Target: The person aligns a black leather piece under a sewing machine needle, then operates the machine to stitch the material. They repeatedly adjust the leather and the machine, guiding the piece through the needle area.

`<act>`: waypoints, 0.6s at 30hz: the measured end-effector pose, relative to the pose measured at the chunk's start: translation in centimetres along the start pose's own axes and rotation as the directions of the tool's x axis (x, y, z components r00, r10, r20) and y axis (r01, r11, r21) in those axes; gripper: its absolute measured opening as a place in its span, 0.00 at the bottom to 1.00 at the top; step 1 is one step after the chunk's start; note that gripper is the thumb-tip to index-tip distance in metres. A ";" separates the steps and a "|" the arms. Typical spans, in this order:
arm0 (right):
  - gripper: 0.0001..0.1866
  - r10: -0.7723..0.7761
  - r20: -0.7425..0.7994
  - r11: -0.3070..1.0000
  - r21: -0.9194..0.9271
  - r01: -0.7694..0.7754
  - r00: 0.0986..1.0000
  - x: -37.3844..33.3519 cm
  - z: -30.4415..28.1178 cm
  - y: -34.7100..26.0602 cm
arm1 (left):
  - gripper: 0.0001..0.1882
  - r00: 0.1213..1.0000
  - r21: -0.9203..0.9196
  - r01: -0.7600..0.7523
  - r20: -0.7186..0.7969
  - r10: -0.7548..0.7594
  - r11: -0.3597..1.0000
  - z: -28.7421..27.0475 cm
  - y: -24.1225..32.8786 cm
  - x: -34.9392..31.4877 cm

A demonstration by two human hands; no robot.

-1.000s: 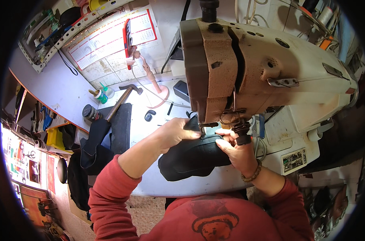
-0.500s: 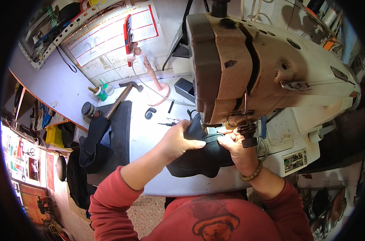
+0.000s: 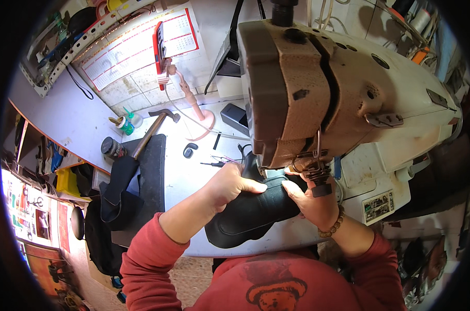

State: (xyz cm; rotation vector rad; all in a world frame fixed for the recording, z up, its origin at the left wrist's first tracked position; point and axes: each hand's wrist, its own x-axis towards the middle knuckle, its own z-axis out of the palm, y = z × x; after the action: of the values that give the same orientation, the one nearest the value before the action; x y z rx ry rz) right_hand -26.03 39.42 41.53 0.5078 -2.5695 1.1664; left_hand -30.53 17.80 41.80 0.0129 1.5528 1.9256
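Note:
A black leather-like piece [image 3: 245, 213] with stitched seams lies under the head of a sewing machine [image 3: 302, 103]. My left hand [image 3: 227, 185] grips its left side, thumb flat on top near the needle area and the other fingers curled under the edge. On the right, my right hand [image 3: 313, 203] pinches the same piece, thumb on top beside a raised seam. The right fingertips are partly hidden beneath the machine head. The needle itself cannot be made out behind the machine head.
A hammer [image 3: 151, 133] rests on a dark mat [image 3: 154, 181] at the left, near a dark jar [image 3: 112, 149] and another black piece [image 3: 122, 189]. Behind stand a pink phone stand [image 3: 192, 98] and a black box [image 3: 236, 117]. Small scissors [image 3: 214, 164] lie beyond my left hand.
The black piece has turned slightly, its near end swinging left and toward me. Both hands have shifted with it and keep their hold. The whole view has tilted a little.

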 end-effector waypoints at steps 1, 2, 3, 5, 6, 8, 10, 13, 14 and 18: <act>0.21 -0.027 0.001 0.999 -0.046 0.027 1.000 0.1 -0.3 0.0 | 0.13 1.000 0.003 -0.004 0.006 0.004 1.000 -0.1 -0.2 0.1; 0.20 -0.046 -0.019 0.998 -0.036 0.045 0.999 0.3 -0.4 0.0 | 0.13 1.000 0.000 -0.012 0.025 0.012 1.000 -0.2 -0.3 0.2; 0.20 -0.055 -0.006 0.998 -0.021 0.055 0.998 0.5 -0.4 0.0 | 0.13 1.000 0.025 -0.012 0.013 0.012 1.000 -0.3 -0.4 0.4; 0.20 -0.067 0.049 0.998 0.016 0.066 0.997 1.0 0.0 0.4 | 0.13 1.000 0.064 -0.024 0.011 0.023 0.998 -0.3 -0.4 0.5; 0.20 -0.071 0.092 0.997 0.037 0.068 0.993 1.2 0.4 0.7 | 0.13 0.999 0.076 -0.030 0.021 0.028 0.997 -0.3 -0.3 0.5; 0.19 0.014 0.143 0.965 0.257 -0.051 0.990 1.6 1.0 1.2 | 0.13 0.999 0.091 -0.039 0.036 0.036 0.995 -0.1 0.0 0.4; 0.18 0.035 0.229 0.924 0.364 -0.119 0.973 1.9 1.4 1.7 | 0.14 0.998 0.093 -0.036 0.047 0.032 0.995 0.1 0.6 0.0; 0.17 0.097 0.330 0.853 0.458 -0.249 0.939 2.3 1.3 1.9 | 0.14 0.998 0.184 0.062 0.021 -0.067 0.981 0.4 2.1 -0.6; 0.17 0.124 0.361 0.851 0.440 -0.286 0.924 2.6 1.1 1.9 | 0.13 0.993 0.228 0.115 -0.006 -0.117 0.967 0.5 2.6 -0.9; 0.12 0.264 0.473 0.670 0.537 -0.512 0.841 3.3 0.4 1.6 | 0.11 0.983 0.226 0.179 -0.073 -0.167 0.957 0.7 3.5 -1.1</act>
State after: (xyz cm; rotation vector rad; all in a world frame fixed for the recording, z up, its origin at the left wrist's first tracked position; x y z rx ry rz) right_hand -29.76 39.43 41.44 0.3029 -2.5734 2.3748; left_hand -31.03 17.55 45.48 -0.0729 1.7466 1.6137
